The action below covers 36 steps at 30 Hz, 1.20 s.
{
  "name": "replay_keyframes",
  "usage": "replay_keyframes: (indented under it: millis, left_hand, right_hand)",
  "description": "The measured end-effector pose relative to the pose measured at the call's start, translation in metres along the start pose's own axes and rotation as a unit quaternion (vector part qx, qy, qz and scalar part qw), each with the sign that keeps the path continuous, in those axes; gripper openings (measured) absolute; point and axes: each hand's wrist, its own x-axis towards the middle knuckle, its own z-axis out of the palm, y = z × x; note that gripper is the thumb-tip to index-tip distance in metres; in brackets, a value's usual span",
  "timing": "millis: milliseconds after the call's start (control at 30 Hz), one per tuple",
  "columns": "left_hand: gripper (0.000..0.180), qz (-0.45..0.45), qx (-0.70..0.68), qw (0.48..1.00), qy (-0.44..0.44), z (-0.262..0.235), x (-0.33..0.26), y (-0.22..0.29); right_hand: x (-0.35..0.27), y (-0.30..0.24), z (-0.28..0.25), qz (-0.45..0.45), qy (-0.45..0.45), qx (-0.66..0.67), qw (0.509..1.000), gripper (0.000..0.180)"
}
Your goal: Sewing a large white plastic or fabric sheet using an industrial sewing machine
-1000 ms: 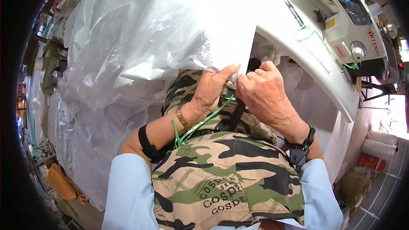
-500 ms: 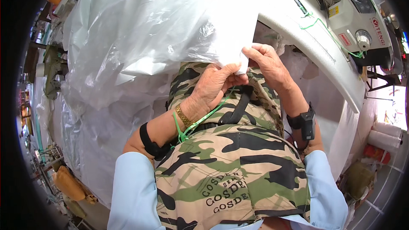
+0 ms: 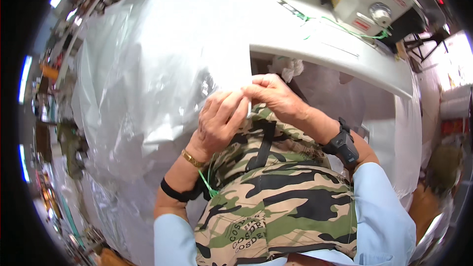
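Observation:
My left hand (image 3: 220, 120) and my right hand (image 3: 274, 94) meet at the lower edge of a big sheet of clear, whitish plastic film (image 3: 167, 59). Both pinch the sheet's corner between fingers and thumb, the fingertips touching each other. The film drapes from the white sewing table (image 3: 340, 54) down over my left side. A gold bracelet and a black band sit on my left wrist, with a green thread (image 3: 206, 182) hanging from it. A black watch-like device (image 3: 343, 145) is on my right wrist. A camouflage apron (image 3: 276, 202) covers my lap.
A white industrial sewing machine (image 3: 374, 0) stands at the upper right, with green thread (image 3: 345, 27) trailing across the table. A crumpled white rag (image 3: 289, 66) lies under the table edge. More plastic film piles on the floor at left. Shelves and lights line the far left.
Both hands have shifted along the film's edge and come closer together. My head has tilted, so the table and machine sit higher and further right in view.

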Motion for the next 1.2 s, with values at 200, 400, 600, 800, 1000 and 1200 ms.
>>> replay_keyframes:
  millis: [200,400,600,800,1000,1200]
  left_hand:
    - [0.015,-0.011,0.001,1.0,-0.009,0.004,-0.002,0.002]
    - [0.015,-0.032,-0.034,0.997,-0.062,0.019,-0.008,-0.002]
    - [0.009,-0.052,-0.065,0.994,-0.064,0.022,-0.017,-0.019]
    - [0.007,-0.067,-0.073,0.993,-0.057,0.013,-0.01,-0.049]
    - [0.008,-0.085,-0.046,0.993,-0.065,0.01,0.024,-0.069]
    - [0.004,-0.101,-0.023,0.993,-0.064,0.021,0.059,-0.089]
  right_hand:
    - [0.011,-0.033,-0.01,-0.014,-0.012,-0.395,0.919,0.034]
    - [0.086,-0.066,-0.047,-0.277,0.132,-0.72,0.622,0.026]
    - [0.14,-0.069,-0.091,-0.233,0.094,-0.717,0.651,0.048]
    - [0.151,-0.095,-0.086,-0.162,0.017,-0.727,0.667,0.067]
    - [0.156,-0.085,-0.097,-0.203,0.015,-0.726,0.657,0.074]
    - [0.154,-0.083,-0.098,-0.231,0.0,-0.726,0.648,0.073]
